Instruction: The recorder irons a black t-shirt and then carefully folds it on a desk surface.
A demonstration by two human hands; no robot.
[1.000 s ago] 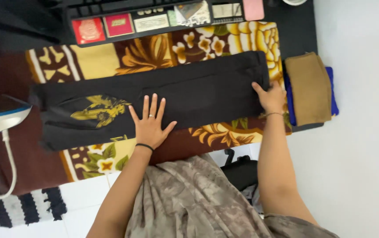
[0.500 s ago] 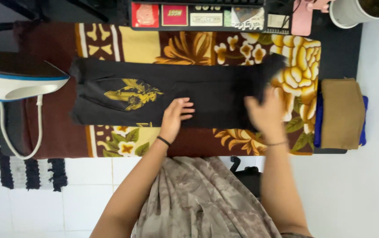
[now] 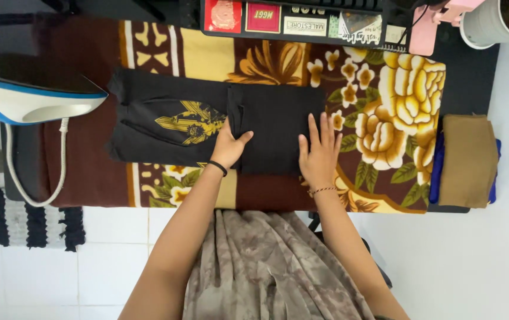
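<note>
Black cloth fills the middle of the frame: a dark garment (image 3: pixel 207 121) with a gold print on its left half lies flat on a brown and yellow flowered blanket (image 3: pixel 384 118) spread over the table. Its right part is folded over toward the centre, and the folded edge runs down just above the left hand.

Left hand (image 3: pixel 229 145) rests on the garment at that fold, its fingers bent and its thumb out to the right; it presses on the cloth, and whether it pinches the edge cannot be told. A dark band sits on its wrist. Right hand (image 3: pixel 319 151) lies flat on the folded right part, fingers spread and pointing up the frame, palm down, holding nothing. A thin bracelet circles that wrist.

At the upper left an iron (image 3: pixel 29 89), white and blue with a dark top, stands on the blanket's edge, its cord (image 3: pixel 35 189) looping down below it. At the right edge a tan folded cloth (image 3: pixel 467 160) lies on a blue one. Along the top runs a dark tray (image 3: pixel 302 24) of small flat packets, with a pink item (image 3: pixel 426 32) and a white cup (image 3: pixel 491 26) beside it at the upper right.
</note>
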